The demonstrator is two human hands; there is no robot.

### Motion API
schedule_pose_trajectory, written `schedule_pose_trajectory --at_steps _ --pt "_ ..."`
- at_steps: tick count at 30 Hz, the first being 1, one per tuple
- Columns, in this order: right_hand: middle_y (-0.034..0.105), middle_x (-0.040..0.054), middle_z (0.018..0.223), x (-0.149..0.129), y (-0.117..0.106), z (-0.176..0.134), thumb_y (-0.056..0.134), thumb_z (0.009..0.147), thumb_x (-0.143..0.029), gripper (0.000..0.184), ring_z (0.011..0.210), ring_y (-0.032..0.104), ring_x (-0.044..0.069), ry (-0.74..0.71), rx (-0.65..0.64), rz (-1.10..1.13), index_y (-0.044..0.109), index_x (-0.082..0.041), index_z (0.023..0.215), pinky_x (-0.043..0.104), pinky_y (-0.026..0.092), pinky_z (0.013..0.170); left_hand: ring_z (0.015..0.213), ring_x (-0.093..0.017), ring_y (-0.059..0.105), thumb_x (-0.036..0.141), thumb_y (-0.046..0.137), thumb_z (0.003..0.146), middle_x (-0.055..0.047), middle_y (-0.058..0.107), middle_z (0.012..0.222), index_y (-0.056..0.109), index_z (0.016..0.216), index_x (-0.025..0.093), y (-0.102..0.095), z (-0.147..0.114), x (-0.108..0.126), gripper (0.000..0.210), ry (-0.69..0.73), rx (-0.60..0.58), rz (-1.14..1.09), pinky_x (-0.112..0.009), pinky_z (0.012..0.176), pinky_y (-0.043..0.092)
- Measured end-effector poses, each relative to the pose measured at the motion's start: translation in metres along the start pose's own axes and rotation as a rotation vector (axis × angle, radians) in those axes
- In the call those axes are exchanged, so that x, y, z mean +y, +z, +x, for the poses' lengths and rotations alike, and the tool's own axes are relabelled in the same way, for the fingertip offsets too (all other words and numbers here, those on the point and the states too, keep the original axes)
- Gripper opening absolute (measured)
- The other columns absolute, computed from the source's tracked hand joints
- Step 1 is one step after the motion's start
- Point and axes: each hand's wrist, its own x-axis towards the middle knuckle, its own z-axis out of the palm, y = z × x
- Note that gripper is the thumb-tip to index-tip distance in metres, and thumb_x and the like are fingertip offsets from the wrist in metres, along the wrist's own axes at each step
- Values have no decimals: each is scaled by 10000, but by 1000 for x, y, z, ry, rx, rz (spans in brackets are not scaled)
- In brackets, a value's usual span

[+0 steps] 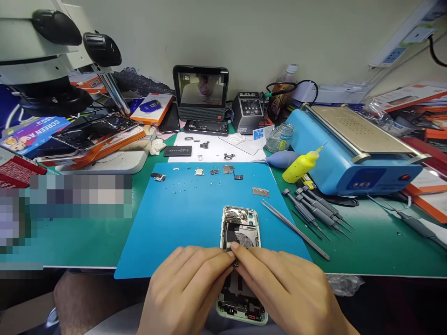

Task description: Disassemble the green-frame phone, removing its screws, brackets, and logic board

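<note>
Blue mat (167,228), small parts (199,171) spread (likely for tracking); left hand (188,281), right hand (288,281) pinch dark piece (236,264) over phone (245,238), probably for control.

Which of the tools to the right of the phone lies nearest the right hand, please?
The silver tweezers, which lie partly on the blue mat; the grey screwdrivers lie farther from the right hand, wholly on the green tabletop.

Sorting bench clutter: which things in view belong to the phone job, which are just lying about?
Likely in the job:
opened phone, under left hand and right hand
small loose parts on blue mat
tweezers

Likely just lying about:
yellow bottle
glass jar
orange-and-white box
</note>
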Motion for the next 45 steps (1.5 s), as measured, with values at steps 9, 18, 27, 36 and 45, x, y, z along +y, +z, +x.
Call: schedule_pose_trajectory --at_steps 9,18,27,36,45 --pt "871 71 981 6 -4 0 538 1190 -113 230 825 853 161 19 39 75 739 -103 1302 273 617 719 1042 -153 876 110 662 1176 -41 908 1219 737 1375 218 5 -1 -1 239 -9 44 -13 -268 898 643" --pt "783 12 1111 50 1 44 611 1193 -224 143 877 806 139 226 -143 77 752 -242 1184 278 568 710 932 -188 842 133 618 1175 -44 905 1148 706 1433 237 14 -4 -1 292 -72 56 19 -313 839 647" --pt "747 -26 1012 51 15 51 599 1208 -245 163 818 711 139 142 -224 91 746 -248 1137 313 457 708 940 -177 836 113 685 1142 -45 914 1208 732 1420 187 11 -1 -8 292 4 49 10 -303 835 666" --pt "720 -21 920 53 9 57 532 1226 -223 245 728 669 147 33 -241 -16 746 -231 1107 348 391 629 876 -190 832 142 699 1131 -49 921 1178 765 1340 228 19 -2 2 235 -94 126 -19 -329 808 662" --pt "769 0 953 52 10 55 507 1230 -211 244 741 720 149 -10 -204 -63 731 -216 1133 330 450 657 863 -169 797 215 724 1164 -20 916 1223 777 1343 209 15 1 -1 187 -16 99 2 -320 762 627"
